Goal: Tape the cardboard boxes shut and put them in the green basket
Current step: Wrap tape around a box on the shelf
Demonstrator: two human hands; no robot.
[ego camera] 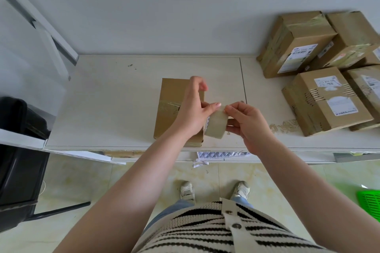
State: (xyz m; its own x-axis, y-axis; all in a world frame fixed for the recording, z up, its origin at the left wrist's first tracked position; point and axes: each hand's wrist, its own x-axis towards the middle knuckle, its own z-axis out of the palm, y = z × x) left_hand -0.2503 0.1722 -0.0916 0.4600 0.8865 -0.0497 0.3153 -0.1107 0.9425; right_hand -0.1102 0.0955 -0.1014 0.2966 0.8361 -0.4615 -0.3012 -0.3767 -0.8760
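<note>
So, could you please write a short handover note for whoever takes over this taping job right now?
Left hand holds the tape roll; right hand pinches at its free end, just above the table.
Cardboard box lies on the table under the hands, with one old strip of tape across it.
More boxes are stacked at the table's right end.
Green basket stands on the floor to the right; no box shows in the part in view.
Left: tape this box, basket it, then the others.

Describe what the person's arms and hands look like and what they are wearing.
Both forearms are bare, with no sleeves reaching them. The left hand and right hand wear no gloves, and no rings, watch or bracelets are visible. The left thumbnail looks short and unpainted. Lower in view are a black-and-white striped knit top with metal snap buttons, blue jeans and pale sneakers.
</note>
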